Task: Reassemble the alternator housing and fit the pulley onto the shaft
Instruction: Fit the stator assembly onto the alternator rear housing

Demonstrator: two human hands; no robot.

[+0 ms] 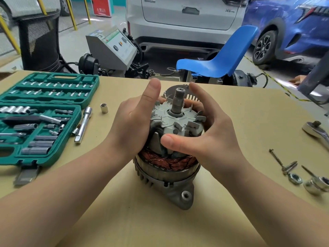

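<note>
The rotor (175,122) stands upright in the stator housing (167,173) at the desk's (249,122) centre, its threaded shaft (178,102) pointing to 12 o'clock. The left hand (135,122) cups the rotor from 9 o'clock, thumb raised. The right hand (204,129) wraps it from 3 o'clock, thumb across the front. Each grip is clamped on the rotor. A socket case (41,118) lies open at 9 o'clock, a ratchet (316,132) and bolts (283,161) at 3 o'clock.

We see bright, even, diffuse light with only soft shadows beneath the forearms. Glare marks the ratchet (318,133) (right edge, slightly blurred). Wide-angle distortion bends the table (249,107) edge; the far cars appear marginally soft, possibly from compression.
</note>
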